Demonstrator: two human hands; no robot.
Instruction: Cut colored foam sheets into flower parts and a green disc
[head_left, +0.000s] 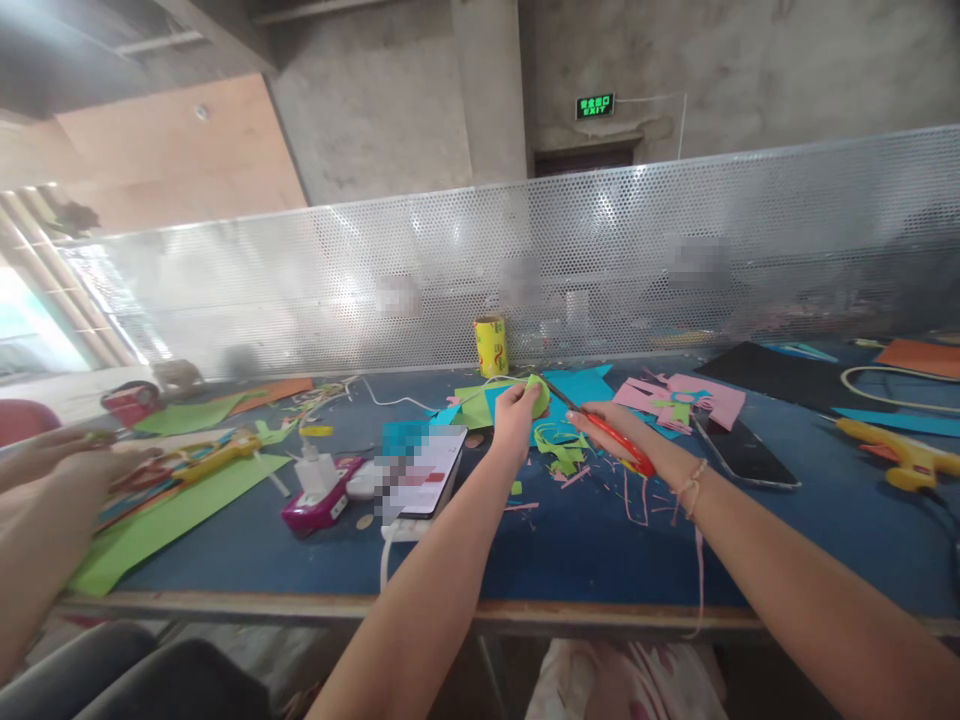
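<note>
Between the fingers of my left hand is a small piece of light green paper, held above the table. My right hand grips a pair of scissors with red handles. The dark blades point up and left, close to the green paper; whether they touch it I cannot tell. Under and around my hands lie blue paper, curled green strips and thin pink scraps. Pink paper with cut shapes lies just right of my right hand.
Left of my arm are a phone with a lit screen and a magenta power strip. A yellow roll stands by the perforated metal divider. A dark phone and yellow glue gun lie right. Another person's hands work far left.
</note>
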